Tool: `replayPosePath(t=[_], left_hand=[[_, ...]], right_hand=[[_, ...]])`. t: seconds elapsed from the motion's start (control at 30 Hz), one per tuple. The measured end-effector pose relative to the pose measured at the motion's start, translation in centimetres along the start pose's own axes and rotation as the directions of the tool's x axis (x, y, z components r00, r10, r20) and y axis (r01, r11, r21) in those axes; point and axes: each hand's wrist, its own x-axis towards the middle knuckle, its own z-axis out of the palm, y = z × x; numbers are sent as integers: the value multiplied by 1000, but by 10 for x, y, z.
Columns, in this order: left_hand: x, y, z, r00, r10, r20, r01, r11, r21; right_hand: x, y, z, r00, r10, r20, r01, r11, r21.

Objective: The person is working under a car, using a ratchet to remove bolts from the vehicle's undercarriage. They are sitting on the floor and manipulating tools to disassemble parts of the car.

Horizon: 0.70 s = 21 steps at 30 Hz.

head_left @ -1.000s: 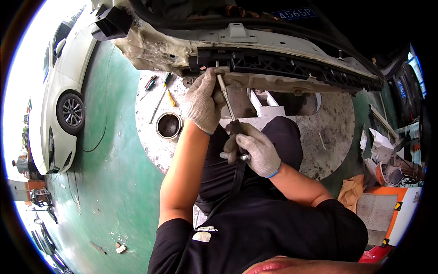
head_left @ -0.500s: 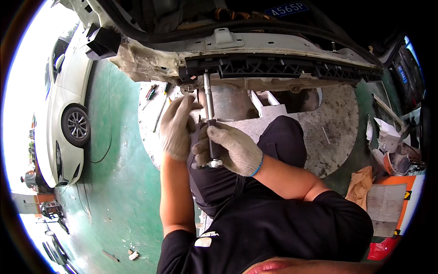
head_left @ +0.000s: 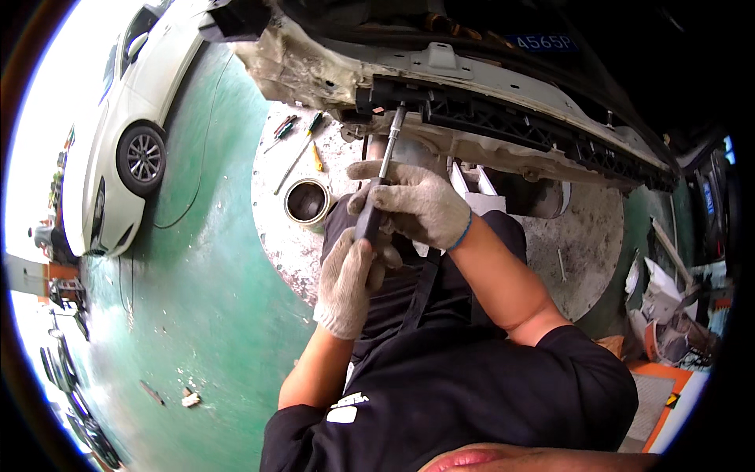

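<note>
Floor (head_left: 204, 307) green | round platform (head_left: 594, 236) stained | white car (head_left: 102, 177) left | driver (head_left: 392, 140) at bar (head_left: 487, 122)

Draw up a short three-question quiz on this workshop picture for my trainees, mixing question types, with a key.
1. Multiple choice: Which hand is closer to the end of the hand driver that points at the black slotted bar?
A) left hand
B) right hand

2. True or false: Both hands are bare.

3. Fill in the blank: In the picture, the open round can stands to the ____ of both hands.

Key
1. B: the right hand is higher up the tool.
2. False: both wear pale knitted gloves.
3. left
</note>
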Motion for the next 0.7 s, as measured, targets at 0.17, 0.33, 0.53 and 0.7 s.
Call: replayPosePath(t=[0.17,0.33,0.53,0.7], left_hand=[[14,-16,7,821,570,-35,-409,629,661],[17,-14,2,727,686,11,-452,467,760],[8,-3,14,981,126,-149,-128,992,-2],[20,-8,13,734,672,99,-495,428,756]], right_hand=[[-1,-14,-2,1000,13,-18,-18,955,-296],[8,-19,6,992,31,-126,-97,817,-569],[14,-6,-3,991,-60,-116,4,902,-431],[12,-16,-8,994,-15,-109,-53,807,-589]])
